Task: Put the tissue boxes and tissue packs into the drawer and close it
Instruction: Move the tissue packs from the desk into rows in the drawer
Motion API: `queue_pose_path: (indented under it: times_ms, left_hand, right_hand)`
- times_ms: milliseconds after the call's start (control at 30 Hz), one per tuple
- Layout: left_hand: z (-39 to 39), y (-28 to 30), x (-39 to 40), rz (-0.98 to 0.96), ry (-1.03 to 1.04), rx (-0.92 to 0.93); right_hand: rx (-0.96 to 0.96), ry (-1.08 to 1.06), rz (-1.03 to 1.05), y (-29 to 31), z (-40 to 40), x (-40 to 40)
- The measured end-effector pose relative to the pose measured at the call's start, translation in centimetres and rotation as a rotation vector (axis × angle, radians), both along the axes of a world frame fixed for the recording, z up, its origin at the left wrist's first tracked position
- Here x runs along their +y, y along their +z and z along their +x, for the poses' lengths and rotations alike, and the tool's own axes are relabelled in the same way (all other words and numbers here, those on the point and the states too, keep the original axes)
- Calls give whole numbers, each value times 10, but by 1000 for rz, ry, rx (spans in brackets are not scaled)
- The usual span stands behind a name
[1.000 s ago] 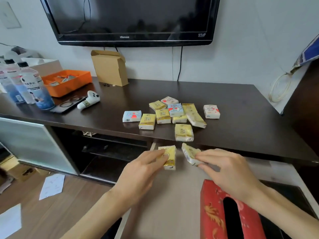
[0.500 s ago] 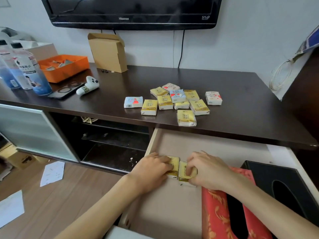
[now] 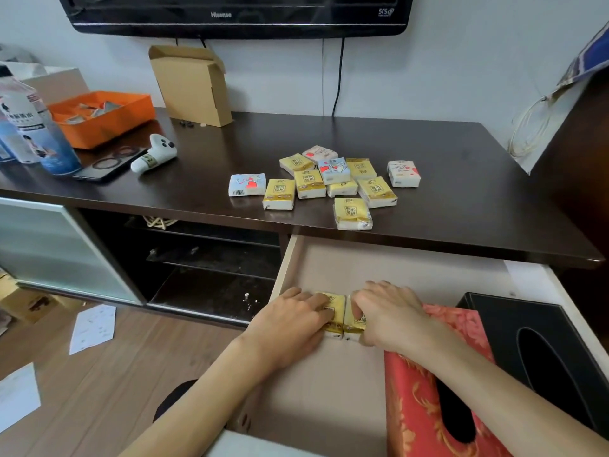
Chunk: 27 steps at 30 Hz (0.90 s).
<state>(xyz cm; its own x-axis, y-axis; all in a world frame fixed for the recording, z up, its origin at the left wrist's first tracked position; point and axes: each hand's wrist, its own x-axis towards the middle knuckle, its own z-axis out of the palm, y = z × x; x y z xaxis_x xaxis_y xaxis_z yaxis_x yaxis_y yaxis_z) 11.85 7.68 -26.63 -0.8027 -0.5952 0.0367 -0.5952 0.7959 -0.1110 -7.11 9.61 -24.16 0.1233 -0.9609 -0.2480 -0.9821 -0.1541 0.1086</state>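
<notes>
Left hand [image 3: 290, 321] and right hand [image 3: 389, 315] each press one yellow pack, perhaps gripping; eleven packs [image 3: 324, 181] wait above.

Your left hand [image 3: 293, 319] and right hand [image 3: 387, 313] are now down inside the drawer [image 3: 329, 384], pressing two yellow tissue packs [image 3: 344, 316] side by side onto its floor, no longer lifted above it.

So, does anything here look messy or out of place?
Yes. White paper sheets lie loose on the wooden floor, left of the open beige drawer. On the dark wooden tabletop, the small yellow and white tissue packs sit in a jumble, some overlapping.
</notes>
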Motion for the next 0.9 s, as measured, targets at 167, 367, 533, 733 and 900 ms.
queue_pose_path:
  times_ms: [167,367,533,733,900]
  left_hand:
    - [1,2,2,34,13,23]
    - [5,9,3,160,36,312]
    - [20,42,-25,63,215,800]
    - [20,91,-103,5,516,395]
    - [17,76,-107,-96,520,315]
  right_hand:
    - [-38,26,-16,1,-2,3]
    - [-407,56,-82,14,-13,11]
    - [-1056,80,-327,59,-38,-8]
    - [-408,80,-395,64,-44,-69]
    - [-505,103,-489,44,-46,-74]
